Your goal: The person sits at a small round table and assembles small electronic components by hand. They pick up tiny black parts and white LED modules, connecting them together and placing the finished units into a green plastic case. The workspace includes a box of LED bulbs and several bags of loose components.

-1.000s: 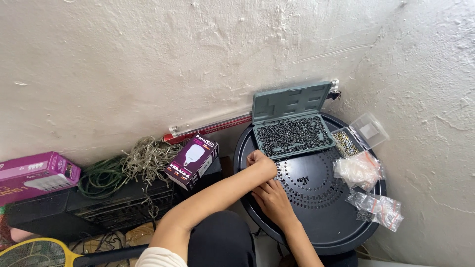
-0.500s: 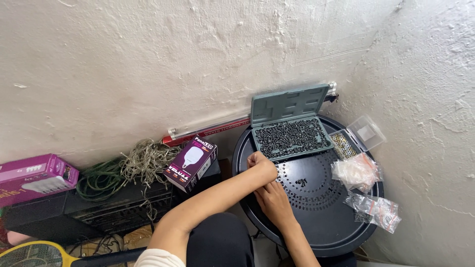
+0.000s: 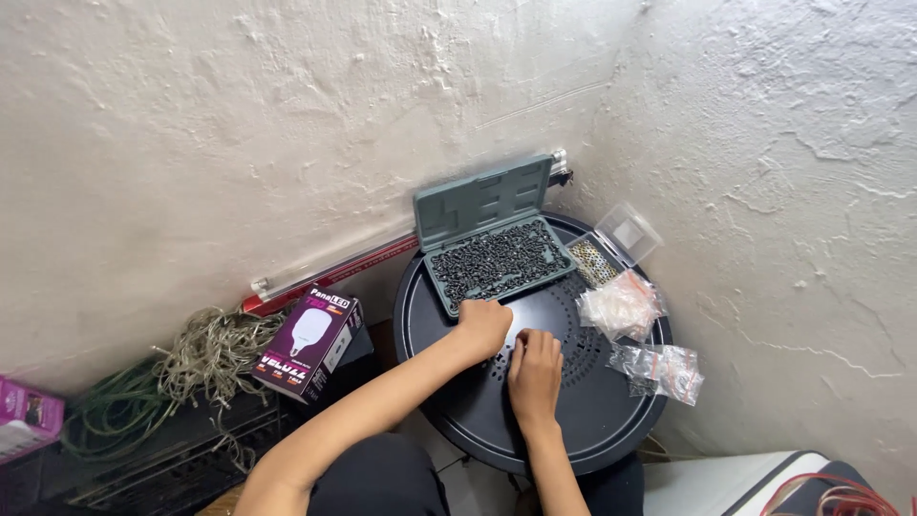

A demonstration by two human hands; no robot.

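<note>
Head view, looking down into a wall corner. Green-grey case (image 3: 497,250) is lying open at the back of the round black tabletop (image 3: 592,430), its tray filled with small dark screws too many to count, its lid standing up against the wall. Left hand (image 3: 482,325) is resting curled at the case's front edge, fingers folded under; whether it is pinching a screw cannot be told. Right hand (image 3: 535,373) is lying just beside it on the perforated middle of the tabletop, fingers bent and pressed down together, nothing visibly clamped. The two hands are nearly touching.

Right of the case: one small clear plastic box (image 3: 611,247), lid up, holding pale small parts. Near it, two clear plastic bags, the upper one (image 3: 623,304) crumpled and whitish, the lower one (image 3: 659,371) with red markings and dark bits inside.

Left of the tabletop, lower down: one purple carton (image 3: 308,344), rectangular, showing a white bulb picture. Behind it, one long tube (image 3: 334,269) with a red strip is lying along the wall foot. One tangle of pale cord (image 3: 205,355) is sitting beside a green coil (image 3: 105,413). One pink box (image 3: 27,420) is cut off at the left edge.
</note>
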